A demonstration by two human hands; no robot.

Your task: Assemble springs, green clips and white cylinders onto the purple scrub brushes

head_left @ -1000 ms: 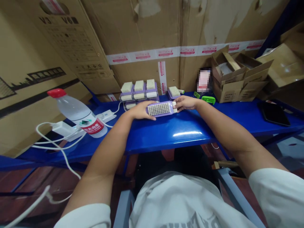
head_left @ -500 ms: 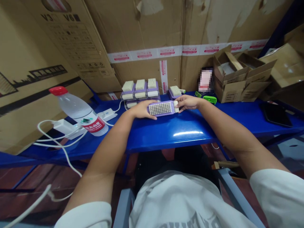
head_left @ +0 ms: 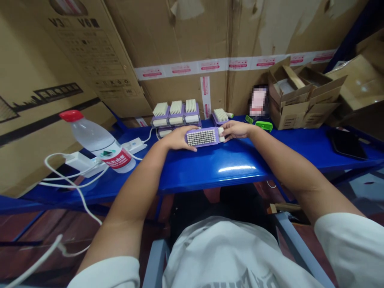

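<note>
A purple brush (head_left: 201, 137) with pale bristles facing me lies across the blue table (head_left: 228, 164), held between both hands. My left hand (head_left: 177, 139) wraps its left end, fingers closed on it. My right hand (head_left: 237, 129) pinches the white part at its right end. Behind them stands a row of three matching purple brushes (head_left: 175, 111), with another beneath, and a single brush (head_left: 220, 116) to the right.
A water bottle with a red cap (head_left: 97, 142) lies at the left beside a white power strip (head_left: 90, 162) and white cables. Green objects (head_left: 263, 125) and open cardboard boxes (head_left: 300, 100) sit at the back right. A dark tablet (head_left: 346, 145) lies far right. Big cartons form the back wall.
Nothing has visibly changed beyond a slight camera shift; both hands stay on the brush.
</note>
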